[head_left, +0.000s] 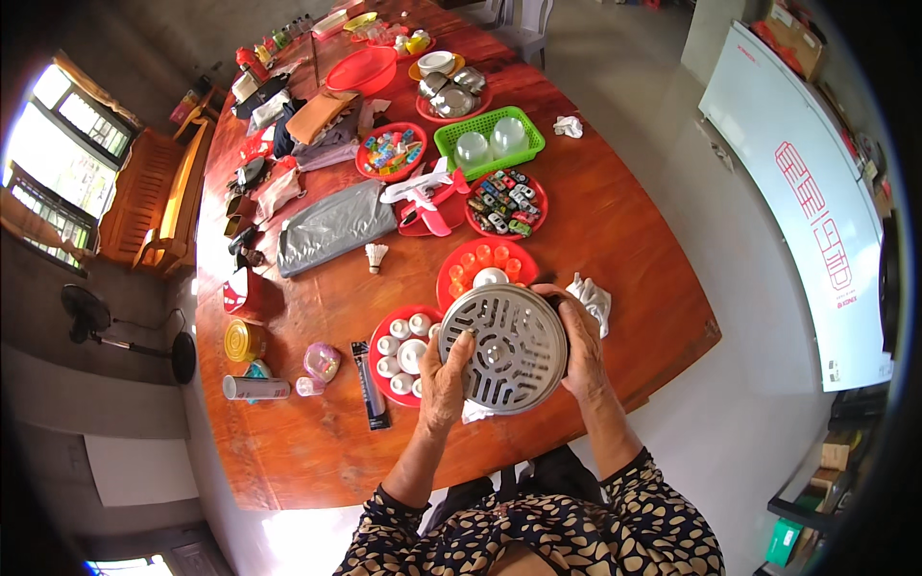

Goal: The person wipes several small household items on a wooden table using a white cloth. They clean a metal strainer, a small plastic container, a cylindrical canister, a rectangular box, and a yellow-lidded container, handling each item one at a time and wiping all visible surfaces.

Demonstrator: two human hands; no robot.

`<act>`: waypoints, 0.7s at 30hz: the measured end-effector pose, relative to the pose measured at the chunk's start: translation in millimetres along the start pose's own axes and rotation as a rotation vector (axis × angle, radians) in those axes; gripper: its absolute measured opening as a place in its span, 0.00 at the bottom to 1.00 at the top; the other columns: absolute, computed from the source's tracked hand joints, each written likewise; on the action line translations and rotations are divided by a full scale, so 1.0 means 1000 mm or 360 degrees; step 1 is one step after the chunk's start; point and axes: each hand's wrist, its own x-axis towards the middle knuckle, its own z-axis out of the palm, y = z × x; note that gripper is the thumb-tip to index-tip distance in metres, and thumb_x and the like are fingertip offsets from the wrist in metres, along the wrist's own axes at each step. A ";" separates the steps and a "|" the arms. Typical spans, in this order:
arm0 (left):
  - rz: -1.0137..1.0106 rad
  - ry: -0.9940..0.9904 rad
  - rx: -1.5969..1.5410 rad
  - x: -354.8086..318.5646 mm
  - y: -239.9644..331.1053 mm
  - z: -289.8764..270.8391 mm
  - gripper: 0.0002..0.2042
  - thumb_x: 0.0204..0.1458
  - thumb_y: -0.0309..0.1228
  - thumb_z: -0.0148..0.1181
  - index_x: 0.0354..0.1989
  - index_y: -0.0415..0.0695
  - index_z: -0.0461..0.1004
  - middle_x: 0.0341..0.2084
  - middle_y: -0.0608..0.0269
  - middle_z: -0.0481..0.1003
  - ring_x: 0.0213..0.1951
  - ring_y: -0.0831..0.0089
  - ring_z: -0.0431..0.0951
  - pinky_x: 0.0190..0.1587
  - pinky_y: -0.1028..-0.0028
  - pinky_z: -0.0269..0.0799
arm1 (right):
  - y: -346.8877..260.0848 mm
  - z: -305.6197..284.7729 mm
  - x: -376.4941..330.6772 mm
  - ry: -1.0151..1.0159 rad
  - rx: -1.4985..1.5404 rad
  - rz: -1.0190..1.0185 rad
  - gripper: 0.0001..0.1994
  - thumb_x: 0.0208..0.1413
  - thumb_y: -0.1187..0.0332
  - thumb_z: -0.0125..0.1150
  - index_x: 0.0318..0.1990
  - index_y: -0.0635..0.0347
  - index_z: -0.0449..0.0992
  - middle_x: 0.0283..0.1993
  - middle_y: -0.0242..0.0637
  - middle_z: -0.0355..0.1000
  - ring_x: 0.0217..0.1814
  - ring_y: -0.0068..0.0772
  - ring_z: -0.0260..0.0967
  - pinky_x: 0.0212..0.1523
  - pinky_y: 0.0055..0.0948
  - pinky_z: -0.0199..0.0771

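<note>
A round, steel-coloured drain tray (514,331) with a slotted top and a small central knob is held between my two hands, tilted toward me. My left hand (445,384) grips its left edge, the thumb lying on the slotted face. My right hand (580,348) is wrapped round the right edge; its fingertips are hidden behind. Past the left hand lies a red plate (389,392) with several white cups set in a ring. Beyond the tray, partly covered by it, is another red plate (451,257) with small orange cups.
Toy cars fill a red bowl (545,206); a toy airplane (420,192) lies beside it. A green basket (444,144) holds two clear domes. Left stand a grey canister (256,388) and a yellow-lidded jar (244,341). Crumpled white tissue (593,302) lies right of the tray.
</note>
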 end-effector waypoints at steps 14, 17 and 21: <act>-0.0032 -0.0528 0.0116 0.008 0.030 0.067 0.36 0.47 0.35 0.69 0.59 0.45 0.49 0.44 0.48 0.73 0.46 0.65 0.74 0.47 0.67 0.73 | -0.062 -0.048 0.083 -0.1351 0.0188 0.0744 0.22 0.64 0.58 0.43 0.56 0.67 0.68 0.54 0.40 0.68 0.58 0.28 0.64 0.58 0.29 0.63; -0.0026 -0.0426 -0.0010 0.013 0.024 0.069 0.35 0.47 0.34 0.69 0.58 0.46 0.50 0.42 0.51 0.73 0.44 0.67 0.75 0.44 0.69 0.74 | -0.062 -0.050 0.056 -0.0960 0.0648 0.0778 0.25 0.64 0.54 0.42 0.57 0.66 0.66 0.54 0.42 0.69 0.53 0.33 0.70 0.55 0.32 0.69; 0.0018 -0.0296 -0.0051 0.015 0.019 0.071 0.29 0.50 0.36 0.66 0.55 0.37 0.60 0.42 0.56 0.74 0.42 0.72 0.74 0.43 0.74 0.73 | -0.046 -0.061 0.023 -0.0490 0.0897 0.0668 0.26 0.65 0.52 0.38 0.58 0.64 0.65 0.54 0.43 0.70 0.53 0.35 0.70 0.56 0.35 0.70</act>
